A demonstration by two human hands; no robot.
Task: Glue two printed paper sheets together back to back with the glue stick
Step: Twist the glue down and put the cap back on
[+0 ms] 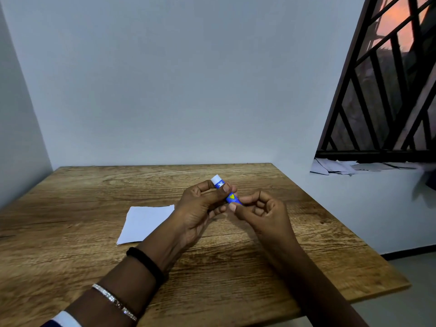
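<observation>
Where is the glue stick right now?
In the head view, the glue stick is near the middle, held over the wooden table by the left hand and the right hand, just right of the white paper.

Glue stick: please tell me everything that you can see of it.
The glue stick is a blue tube, plastic by its look, with a yellow heart on its label and a white end pointing up and away. It is tilted, held above the table. The left hand grips its upper part; the right hand pinches its lower end.
</observation>
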